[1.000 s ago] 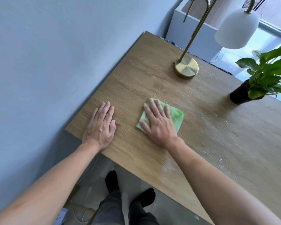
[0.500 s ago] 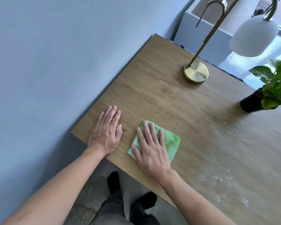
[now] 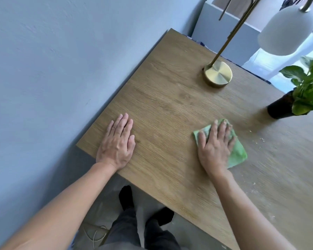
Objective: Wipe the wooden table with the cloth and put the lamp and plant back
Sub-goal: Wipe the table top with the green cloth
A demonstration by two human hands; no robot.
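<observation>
**Right hand flat on cloth, left hand braced**

Head view: right hand (image 3: 215, 150) pressed the green cloth (image 3: 238, 154) on the wooden surface (image 3: 170, 98), fingers (image 3: 213, 130) slightly apart, not clamped. Left hand (image 3: 117, 143) lay flat, fingers together, well apart from cloth. Lamp (image 3: 218, 73) and plant (image 3: 296, 98) stood at far side. Crumbs (image 3: 260, 139) right of cloth.

Our right hand (image 3: 215, 148) covers most of the green cloth (image 3: 238, 154), so we see only its edges, and both are smeared with blur. The lamp (image 3: 218, 73) loses its upper stem at the top edge, and the plant (image 3: 304, 91) is clipped on the right.
</observation>
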